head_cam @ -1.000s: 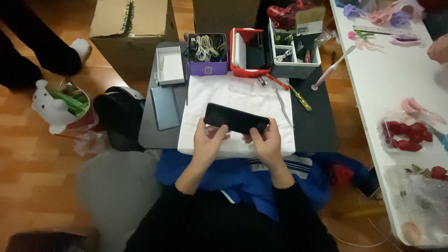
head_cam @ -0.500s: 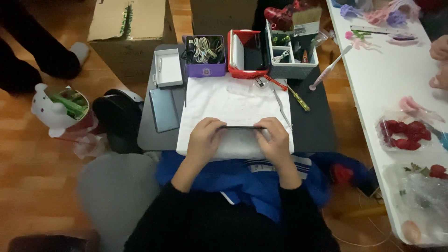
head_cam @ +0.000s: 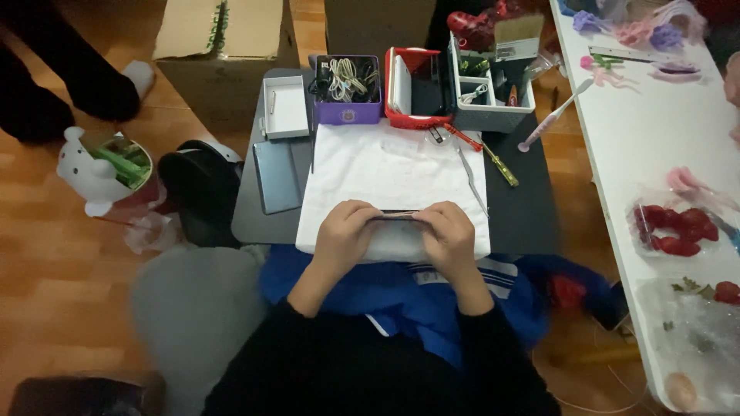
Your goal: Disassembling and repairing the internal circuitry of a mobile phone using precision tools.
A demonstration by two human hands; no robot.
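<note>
We are gripping a thin black slab-like phone (head_cam: 398, 216) edge-on, left hand (head_cam: 344, 235) and right hand (head_cam: 447, 237) clenching its ends, at six o'clock on the white cloth (head_cam: 385, 166), probably for cushioning.

Black long sleeves, blue jacket w/ white stripes on lap

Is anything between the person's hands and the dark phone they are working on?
Nothing visible. The left hand and right hand both grip the dark phone directly, holding it edge-up over the white cloth. The tweezers lie apart on the cloth.
</note>
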